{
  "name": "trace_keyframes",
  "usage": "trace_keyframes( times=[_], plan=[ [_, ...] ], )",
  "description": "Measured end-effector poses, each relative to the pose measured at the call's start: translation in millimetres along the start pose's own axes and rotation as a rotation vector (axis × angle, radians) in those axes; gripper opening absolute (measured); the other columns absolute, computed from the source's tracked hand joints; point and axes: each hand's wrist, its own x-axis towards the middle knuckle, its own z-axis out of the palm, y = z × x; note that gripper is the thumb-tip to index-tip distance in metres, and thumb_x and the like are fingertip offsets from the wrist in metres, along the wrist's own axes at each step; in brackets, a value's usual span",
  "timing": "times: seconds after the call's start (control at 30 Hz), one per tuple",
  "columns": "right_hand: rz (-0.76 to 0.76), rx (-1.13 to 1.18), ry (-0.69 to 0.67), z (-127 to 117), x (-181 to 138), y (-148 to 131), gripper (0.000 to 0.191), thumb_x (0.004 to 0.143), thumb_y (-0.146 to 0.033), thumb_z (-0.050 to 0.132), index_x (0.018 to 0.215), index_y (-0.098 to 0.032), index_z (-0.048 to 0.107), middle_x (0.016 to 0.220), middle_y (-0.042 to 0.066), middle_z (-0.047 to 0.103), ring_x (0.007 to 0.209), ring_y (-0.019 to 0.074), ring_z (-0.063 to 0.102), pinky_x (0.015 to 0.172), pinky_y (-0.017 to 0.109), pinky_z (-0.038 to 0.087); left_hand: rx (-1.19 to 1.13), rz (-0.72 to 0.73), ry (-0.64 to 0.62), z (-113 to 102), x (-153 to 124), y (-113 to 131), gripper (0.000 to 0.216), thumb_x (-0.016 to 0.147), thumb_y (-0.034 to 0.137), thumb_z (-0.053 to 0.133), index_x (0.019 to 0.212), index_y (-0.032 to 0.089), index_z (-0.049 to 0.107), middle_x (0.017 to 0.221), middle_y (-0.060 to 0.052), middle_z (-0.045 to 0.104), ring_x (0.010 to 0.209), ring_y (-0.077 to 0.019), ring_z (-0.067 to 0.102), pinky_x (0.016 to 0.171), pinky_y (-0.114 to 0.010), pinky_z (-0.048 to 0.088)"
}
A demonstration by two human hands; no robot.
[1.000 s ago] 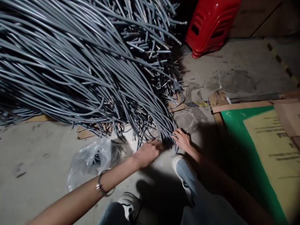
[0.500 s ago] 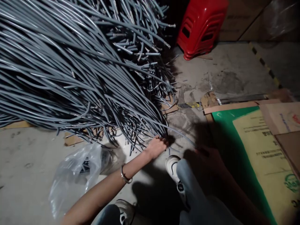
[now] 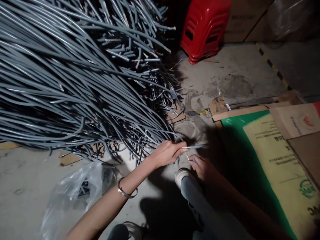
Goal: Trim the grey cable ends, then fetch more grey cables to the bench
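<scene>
Reference: clock positions taken from the two hands, 12 o'clock straight ahead of the wearer.

Left grip (image 3: 166, 154): clenched, fingers closed around a loose grey cable (image 3: 197, 146) just behind its metal end (image 3: 186, 147); free length pointing toward 3 o'clock.

Right grip (image 3: 202, 168): fingers curled at a short metal-tipped cable end (image 3: 193, 161), just below the loose cable; in shadow, so firmness of hold impossible to tell.

Main heap: a large mass of grey sheathed cables (image 3: 75, 93) at 10 o'clock, strands sweeping down to just beside the left grip; crimped metal ends bristling at the far side, around 11 o'clock.

Under heap: scraps of brown cardboard (image 3: 70, 158), partly covered by strands.

Left wrist: a silver bangle (image 3: 127, 190), loose around the arm.

Below hands: a white sneaker (image 3: 181, 176) at 6 o'clock, just under the right grip; a blue denim trouser leg (image 3: 192, 196) running down from it.

Floor: stained concrete (image 3: 225, 73), with a clear plastic bag (image 3: 72, 200) at 8 o'clock, near the left forearm.

Far side: a red plastic stool (image 3: 205, 30) at 12 to 1 o'clock, well apart from the hands; cardboard cartons (image 3: 242, 20) behind it; yellow-black hazard tape (image 3: 272, 68) at 2 o'clock.

Right side: a green and cream printed board (image 3: 265, 166) at 3 o'clock, flat on the floor, a cardboard sheet (image 3: 297, 120) overlapping its upper corner.
</scene>
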Motion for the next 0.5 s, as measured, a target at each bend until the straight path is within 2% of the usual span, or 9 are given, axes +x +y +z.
trace_keyframes(
  times=[0.07,0.1,0.17,0.27,0.3,0.37,0.43,0.5],
  plan=[
    [-0.123,-0.079,0.032,-4,9,-6,0.031,0.088,-0.02,0.029,0.077,-0.016,0.057,0.074,0.008,0.063,0.064,0.0135,0.056,0.059,0.024,0.038,-0.039,0.001,-0.049,0,-10,0,0.032,0.093,0.037,0.025,0.083,0.021,0.051,0.051,0.004,0.041,0.048,-0.0112,0.044,0.049,-0.022,0.028],
    [-0.15,-0.093,0.042,-5,11,-9,0.03,0.089,-0.021,0.029,0.08,-0.016,0.057,0.074,0.008,0.063,0.067,0.0142,0.056,0.062,0.024,0.039,-0.06,0.005,-0.028,1,-15,2,0.031,0.093,0.036,0.026,0.082,0.02,0.051,0.055,0.003,0.043,0.052,-0.0114,0.045,0.051,-0.022,0.03],
    [-0.177,-0.095,0.03,-7,12,-20,0.029,0.089,-0.022,0.03,0.084,-0.015,0.057,0.072,0.008,0.063,0.069,0.0155,0.057,0.065,0.026,0.039,-0.118,-0.004,0.095,4,-23,6,0.031,0.093,0.032,0.026,0.08,0.018,0.051,0.067,0.0,0.05,0.063,-0.012,0.049,0.059,-0.022,0.036],
    [-0.207,-0.072,-0.073,-12,8,-37,0.025,0.087,-0.024,0.034,0.085,-0.014,0.057,0.073,0.009,0.063,0.067,0.0167,0.057,0.063,0.027,0.039,-0.176,0.009,0.255,8,-26,11,0.029,0.092,0.028,0.029,0.081,0.015,0.052,0.084,-0.006,0.054,0.08,-0.0143,0.05,0.074,-0.026,0.04],
    [-0.189,-0.049,-0.112,-14,6,-41,0.024,0.086,-0.026,0.037,0.085,-0.014,0.057,0.071,0.008,0.063,0.065,0.0164,0.056,0.06,0.026,0.039,-0.17,0.034,0.243,9,-25,12,0.028,0.092,0.028,0.03,0.081,0.016,0.053,0.085,-0.006,0.055,0.082,-0.0147,0.05,0.078,-0.028,0.039],
    [-0.139,0.02,-0.182,-20,1,-45,0.022,0.085,-0.03,0.041,0.08,-0.015,0.057,0.066,0.006,0.061,0.06,0.0147,0.055,0.056,0.025,0.038,-0.14,0.079,0.125,9,-24,13,0.028,0.091,0.031,0.031,0.079,0.018,0.053,0.077,-0.003,0.056,0.077,-0.0141,0.05,0.078,-0.029,0.038],
    [-0.109,0.086,-0.207,-26,-6,-40,0.026,0.085,-0.033,0.039,0.076,-0.017,0.058,0.065,0.004,0.061,0.059,0.0135,0.054,0.054,0.024,0.037,-0.126,0.033,-0.016,9,-26,16,0.032,0.092,0.036,0.029,0.075,0.02,0.052,0.057,0.002,0.047,0.059,-0.0119,0.045,0.064,-0.026,0.035],
    [-0.095,0.126,-0.189,-30,-16,-29,0.032,0.086,-0.034,0.035,0.075,-0.017,0.06,0.067,0.005,0.063,0.06,0.0134,0.055,0.057,0.024,0.037,-0.158,-0.057,-0.101,9,-32,24,0.037,0.092,0.04,0.027,0.07,0.02,0.051,0.046,0.005,0.031,0.045,-0.0104,0.032,0.051,-0.024,0.025]
  ],
)
